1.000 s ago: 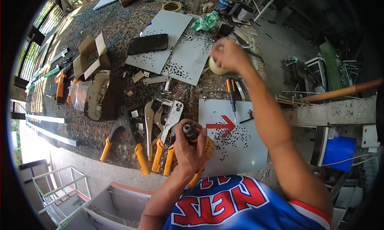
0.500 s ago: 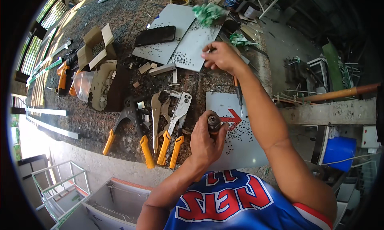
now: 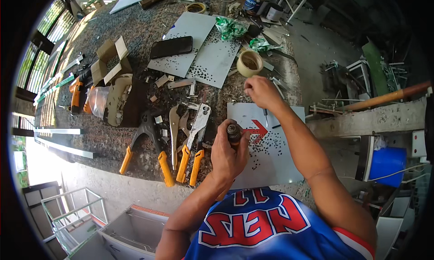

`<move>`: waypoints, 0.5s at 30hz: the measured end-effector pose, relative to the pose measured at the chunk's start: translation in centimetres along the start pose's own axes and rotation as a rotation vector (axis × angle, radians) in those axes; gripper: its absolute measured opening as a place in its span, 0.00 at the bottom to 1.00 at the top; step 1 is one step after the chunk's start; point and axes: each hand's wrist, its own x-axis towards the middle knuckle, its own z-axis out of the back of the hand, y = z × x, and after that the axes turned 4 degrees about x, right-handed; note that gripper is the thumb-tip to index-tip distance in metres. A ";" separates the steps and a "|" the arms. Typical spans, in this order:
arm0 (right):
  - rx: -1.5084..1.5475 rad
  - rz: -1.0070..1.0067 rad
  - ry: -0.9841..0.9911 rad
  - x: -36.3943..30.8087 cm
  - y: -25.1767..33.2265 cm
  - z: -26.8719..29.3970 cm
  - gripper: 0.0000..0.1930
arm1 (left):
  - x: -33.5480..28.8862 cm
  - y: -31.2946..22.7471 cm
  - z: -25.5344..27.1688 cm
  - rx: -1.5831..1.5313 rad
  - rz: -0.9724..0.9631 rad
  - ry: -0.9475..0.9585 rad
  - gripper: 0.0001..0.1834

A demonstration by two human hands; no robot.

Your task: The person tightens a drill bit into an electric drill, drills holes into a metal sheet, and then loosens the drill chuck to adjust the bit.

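My left hand [image 3: 224,158] is wrapped around a drill, with its dark chuck [image 3: 233,132] pointing up; the hand hides most of its body. Just right of it lies a pale sheet [image 3: 289,165] with a red arrow [image 3: 258,132] and many small dark bits. My right hand [image 3: 263,93], fingers curled, hovers by the sheet's far edge; whatever it holds is hidden. Below this hand shows the metal shaft of a screwdriver [image 3: 266,119], its handle covered. Beyond the fingers stands a roll of tape [image 3: 250,63].
Several yellow-handled tools, among them large pliers [image 3: 145,129], lie left of my left hand. Farther off are a phone [image 3: 171,47] on speckled grey sheets [image 3: 212,63], crumpled green-white plastic [image 3: 230,28], an open carton [image 3: 110,61] and an orange-black power tool [image 3: 75,95].
My right hand has drawn back toward me from the far grey sheet, its fingers now more curled. The tape roll has come into view. My left hand keeps its hold on the drill.
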 end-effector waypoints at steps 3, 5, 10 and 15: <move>0.544 -0.146 -0.114 -0.8 1.1 3.3 0.12 | 0.1 -1.3 -0.9 0.054 0.057 0.035 0.19; 0.889 -0.160 -0.124 -2.7 1.1 5.7 0.12 | 0.5 -2.8 -2.1 0.243 -0.148 -0.002 0.19; 1.472 -0.065 -0.053 -7.7 1.2 10.3 0.13 | 0.6 -3.8 -4.4 0.266 -0.161 0.032 0.23; 1.366 0.134 -0.069 -11.9 2.8 12.1 0.08 | -0.5 -4.7 -4.7 0.211 -0.088 -0.021 0.23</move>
